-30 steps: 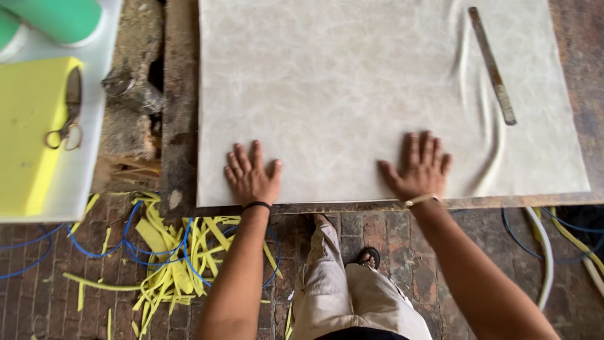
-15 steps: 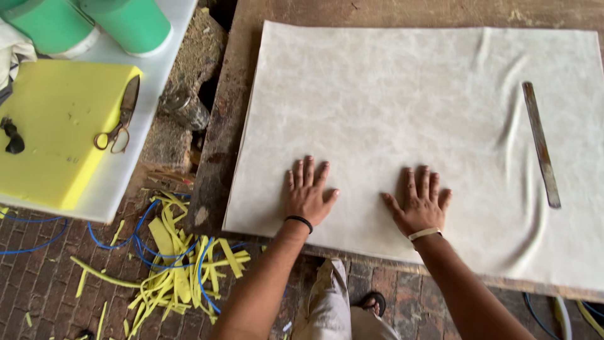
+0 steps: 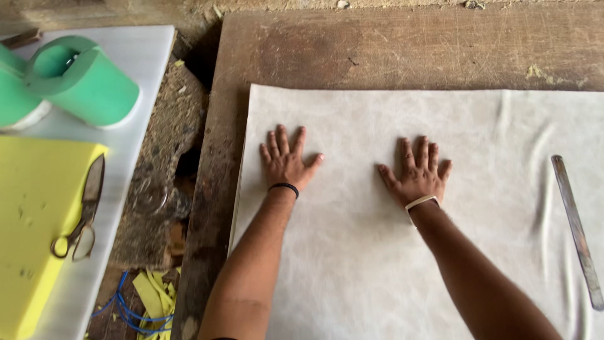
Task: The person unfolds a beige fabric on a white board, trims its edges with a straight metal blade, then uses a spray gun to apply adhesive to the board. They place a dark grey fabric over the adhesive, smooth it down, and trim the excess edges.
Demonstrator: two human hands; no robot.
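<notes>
Worn wooden table (image 3: 377, 50) fills the view, scratched and stained, with a pale sheet (image 3: 352, 264) spread flat on it. Change since half a second ago: both hands have slid up the sheet toward 12 o'clock, from near its front edge to about mid-sheet, so more of it now lies behind the wrists; reads as a smoothing stroke, and the cloth between the hands looks flat. Wrinkles remain at 3 o'clock, beside the long metal ruler (image 3: 577, 230), which has not shifted on the sheet. Left hand (image 3: 286, 162): palm down, fingers spread, thumb pointing to 2 o'clock, gripping nothing, black band at the wrist. Right hand (image 3: 418, 173): same pose, flat and splayed, holding nothing, light band at the wrist. Forearms are straight, converging toward 6 o'clock. Off at 9 o'clock: white board (image 3: 141, 94) carrying green foam rolls (image 3: 82, 82), a yellow foam block (image 3: 31, 220) and scissors (image 3: 82, 214).
</notes>
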